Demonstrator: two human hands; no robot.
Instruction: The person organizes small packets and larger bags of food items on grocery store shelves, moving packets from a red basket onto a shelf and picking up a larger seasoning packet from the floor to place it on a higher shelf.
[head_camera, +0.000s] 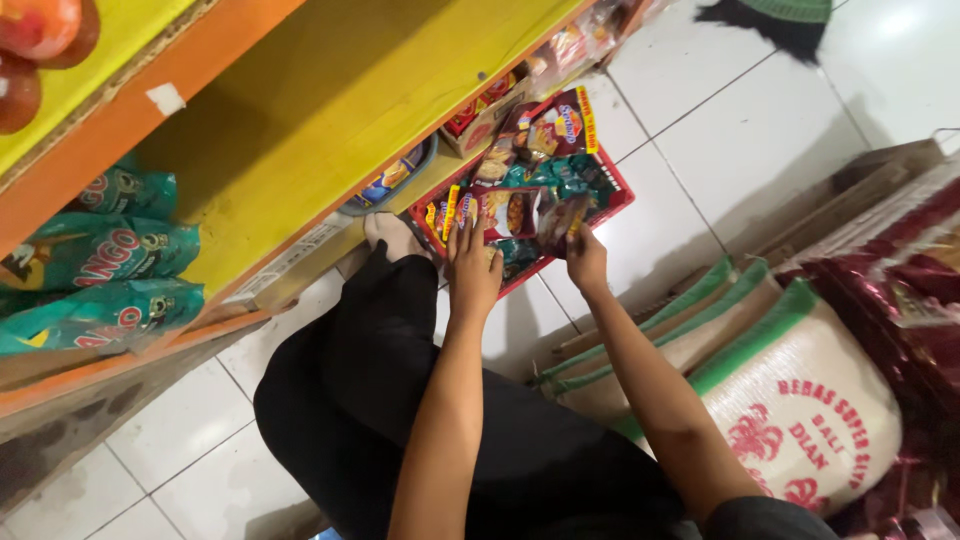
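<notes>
Snack packets (510, 212) lie heaped in a red basket (618, 195) on the floor under the yellow shelf (330, 100). Left hand (470, 265) rests flat, fingers spread, on the near packets; right hand (585, 255) pinches a dark packet (558, 215). Risk, as I judge it: the loose heap slides over the low rim, and slick film slips from a thin pinch. Rice sacks (790, 400) crowd the right elbow.

White tiled floor (760, 140) bears a red basket (618, 195) and rice sacks (800, 410).
</notes>
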